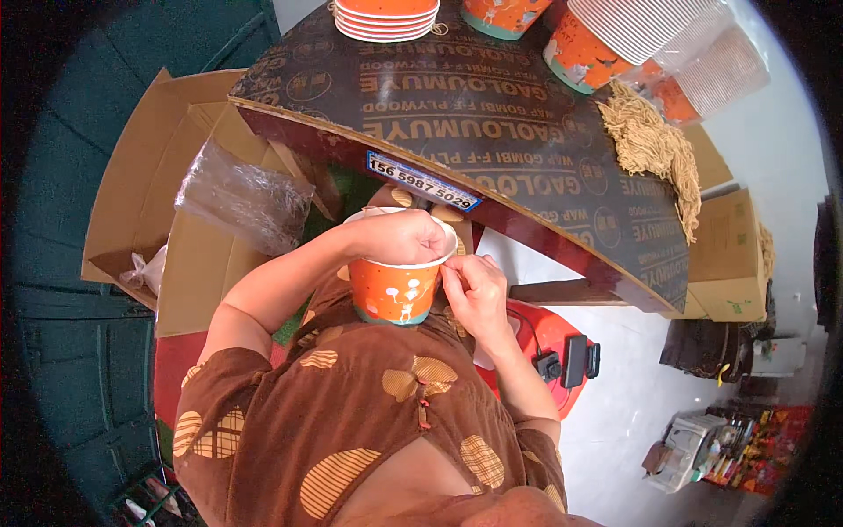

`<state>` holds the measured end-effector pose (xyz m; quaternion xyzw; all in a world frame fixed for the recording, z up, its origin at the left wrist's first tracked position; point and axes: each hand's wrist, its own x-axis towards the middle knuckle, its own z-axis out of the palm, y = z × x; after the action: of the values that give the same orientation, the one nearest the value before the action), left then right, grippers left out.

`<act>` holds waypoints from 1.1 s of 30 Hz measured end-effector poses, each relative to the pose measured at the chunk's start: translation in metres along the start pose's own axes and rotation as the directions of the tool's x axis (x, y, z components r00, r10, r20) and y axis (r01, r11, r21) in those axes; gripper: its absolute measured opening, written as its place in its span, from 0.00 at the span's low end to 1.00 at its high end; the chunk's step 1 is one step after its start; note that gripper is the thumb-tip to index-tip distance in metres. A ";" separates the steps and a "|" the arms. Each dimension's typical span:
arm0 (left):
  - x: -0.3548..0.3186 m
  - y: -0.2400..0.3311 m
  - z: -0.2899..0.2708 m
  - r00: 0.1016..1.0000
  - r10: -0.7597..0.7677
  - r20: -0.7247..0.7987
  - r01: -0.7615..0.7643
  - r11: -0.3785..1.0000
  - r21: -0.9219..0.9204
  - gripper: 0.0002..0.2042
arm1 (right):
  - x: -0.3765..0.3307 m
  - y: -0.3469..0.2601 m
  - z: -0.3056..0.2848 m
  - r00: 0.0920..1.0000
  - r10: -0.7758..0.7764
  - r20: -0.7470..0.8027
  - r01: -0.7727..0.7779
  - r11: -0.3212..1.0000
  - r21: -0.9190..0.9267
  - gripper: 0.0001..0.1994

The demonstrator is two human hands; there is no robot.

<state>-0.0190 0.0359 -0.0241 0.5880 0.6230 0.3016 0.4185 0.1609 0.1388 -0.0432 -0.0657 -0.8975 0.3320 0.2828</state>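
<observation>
An orange paper cup [395, 292] with a white rim and small printed figures rests upright in my lap, against my brown patterned dress. My left hand [397, 237] lies over the cup's mouth, fingers curled on its rim. My right hand [475, 292] pinches the rim at the cup's right side. What is inside the cup is hidden by my left hand.
A dark plywood board [492, 132] serves as a table ahead, holding stacked orange cups [587, 48], white lids [386, 19] and a bundle of tan strings [654, 145]. Open cardboard boxes [167, 202] with plastic wrap [244, 198] stand left; more boxes [729, 255] right; a red stool [549, 338] beneath me.
</observation>
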 end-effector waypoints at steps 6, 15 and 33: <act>-0.002 0.002 0.004 0.983 0.020 -0.183 -0.035 0.996 -0.076 0.08 | 0.004 0.007 -0.021 0.996 -0.044 0.083 0.055 0.990 -0.130 0.04; -0.001 0.003 0.003 0.971 0.020 -0.237 -0.031 0.999 -0.043 0.09 | 0.011 0.000 -0.029 0.995 -0.078 0.059 0.084 0.991 -0.105 0.04; -0.002 0.005 0.026 0.932 -0.011 -0.363 -0.082 0.967 -0.240 0.03 | 0.015 0.010 -0.015 0.995 -0.085 0.044 0.085 0.996 -0.005 0.03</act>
<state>0.0061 0.0311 -0.0317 0.4761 0.6351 0.4886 0.3623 0.1560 0.1596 -0.0337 -0.0211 -0.9066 0.3180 0.2766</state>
